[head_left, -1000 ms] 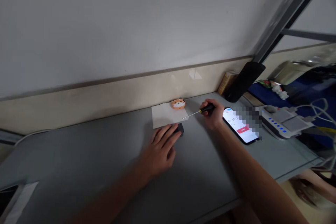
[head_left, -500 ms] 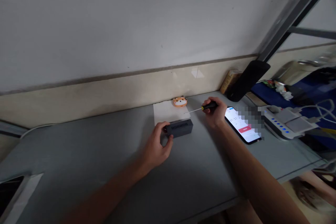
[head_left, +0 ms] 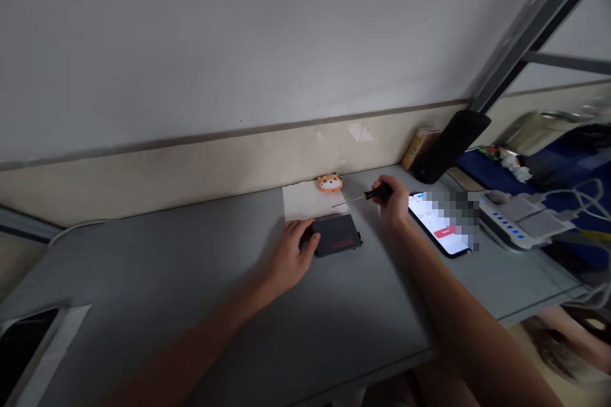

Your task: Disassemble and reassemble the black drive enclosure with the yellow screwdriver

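My left hand (head_left: 294,251) grips the left end of a dark grey box-shaped device (head_left: 337,235), thumb on the near side and fingers over the far side. Its broad flat face, with a dim reddish mark, is turned toward me. A small dark piece sticks out at its right end. In my right hand (head_left: 394,200) is a screwdriver (head_left: 375,193) with a black and yellow handle. Its thin shaft points left, over a white sheet of paper (head_left: 305,199) beyond the device. The tip looks apart from the device.
An orange and white animal-faced case (head_left: 330,183) sits at the paper's edge by the wall. Right of my right hand lie a lit phone (head_left: 436,222) and a white power strip (head_left: 513,222) with plugs. A black cylinder (head_left: 451,146) leans behind them. A dark-screened device (head_left: 28,346) is at lower left.
The grey device has been turned over in my left hand, from its narrow slotted side to its broad face. My right hand with the screwdriver has barely moved.
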Motion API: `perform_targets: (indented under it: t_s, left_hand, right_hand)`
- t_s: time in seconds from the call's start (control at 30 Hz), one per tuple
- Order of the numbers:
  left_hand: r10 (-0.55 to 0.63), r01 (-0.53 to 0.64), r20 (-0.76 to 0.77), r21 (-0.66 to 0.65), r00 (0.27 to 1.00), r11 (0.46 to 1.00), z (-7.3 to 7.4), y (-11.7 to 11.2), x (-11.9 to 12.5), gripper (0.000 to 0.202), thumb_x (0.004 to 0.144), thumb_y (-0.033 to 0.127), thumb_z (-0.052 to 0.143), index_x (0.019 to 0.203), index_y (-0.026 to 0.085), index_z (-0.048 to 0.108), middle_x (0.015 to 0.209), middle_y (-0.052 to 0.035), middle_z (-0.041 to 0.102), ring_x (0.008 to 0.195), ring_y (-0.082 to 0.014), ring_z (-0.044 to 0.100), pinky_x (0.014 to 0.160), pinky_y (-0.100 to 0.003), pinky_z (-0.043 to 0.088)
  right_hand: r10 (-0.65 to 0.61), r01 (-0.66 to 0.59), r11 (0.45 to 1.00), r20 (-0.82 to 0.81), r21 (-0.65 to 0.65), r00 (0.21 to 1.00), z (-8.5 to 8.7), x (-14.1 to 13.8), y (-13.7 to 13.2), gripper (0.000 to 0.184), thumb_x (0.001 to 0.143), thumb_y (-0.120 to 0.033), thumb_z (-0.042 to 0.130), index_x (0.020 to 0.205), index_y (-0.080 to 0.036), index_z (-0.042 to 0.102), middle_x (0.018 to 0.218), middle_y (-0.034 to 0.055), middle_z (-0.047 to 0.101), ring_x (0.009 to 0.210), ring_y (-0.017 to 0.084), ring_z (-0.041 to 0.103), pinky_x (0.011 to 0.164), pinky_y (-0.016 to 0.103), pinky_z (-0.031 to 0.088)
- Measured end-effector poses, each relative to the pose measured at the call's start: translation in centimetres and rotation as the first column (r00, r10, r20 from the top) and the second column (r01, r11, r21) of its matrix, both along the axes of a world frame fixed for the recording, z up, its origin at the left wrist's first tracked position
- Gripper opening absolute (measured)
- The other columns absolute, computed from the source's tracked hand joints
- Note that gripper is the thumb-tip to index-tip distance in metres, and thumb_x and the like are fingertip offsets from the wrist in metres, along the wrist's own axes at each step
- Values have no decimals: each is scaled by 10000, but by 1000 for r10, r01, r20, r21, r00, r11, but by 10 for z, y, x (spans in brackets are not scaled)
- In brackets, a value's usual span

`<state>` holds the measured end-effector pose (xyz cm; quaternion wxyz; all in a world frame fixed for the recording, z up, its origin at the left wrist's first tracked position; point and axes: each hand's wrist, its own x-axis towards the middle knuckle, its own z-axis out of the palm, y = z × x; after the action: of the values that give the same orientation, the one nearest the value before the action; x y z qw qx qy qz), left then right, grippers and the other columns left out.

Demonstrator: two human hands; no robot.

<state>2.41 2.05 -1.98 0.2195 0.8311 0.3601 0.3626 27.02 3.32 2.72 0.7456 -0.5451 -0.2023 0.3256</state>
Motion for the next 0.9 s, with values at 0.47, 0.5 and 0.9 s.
perform_targets:
  t_s: [0.47, 0.5, 0.9]
  left_hand:
    - [152, -130, -106, 193, 983, 973, -4, 1, 0, 150, 965, 274, 563, 1000, 212, 695, 948, -69, 674, 953, -255, 594, 894, -429, 514]
    - [158, -135, -108, 192, 982, 972, -4, 2, 0, 147, 962, 264, 555, 988, 214, 691, 953, -71, 676, 953, -256, 595, 899, -431, 510]
    - [244, -248, 76, 46, 967, 968, 13, 1, 2, 176, 872, 102, 533, 822, 222, 651, 879, -55, 700, 920, -240, 618, 898, -409, 499]
  right_hand:
    - [-11, -14, 998, 439, 53, 898, 6, -1, -99, 367, 720, -409, 620, 401, -234, 572, 434, 10, 484, 448, 128, 418, 444, 299, 288]
    - [19, -33, 999, 465, 22, 885, 3, -2, -102, 376, 719, -421, 629, 397, -233, 576, 438, 13, 496, 460, 133, 435, 458, 302, 305]
    - [70, -38, 996, 426, -84, 902, 9, -2, -102, 398, 721, -485, 589, 412, -240, 532, 427, -4, 448, 465, 130, 369, 469, 296, 259]
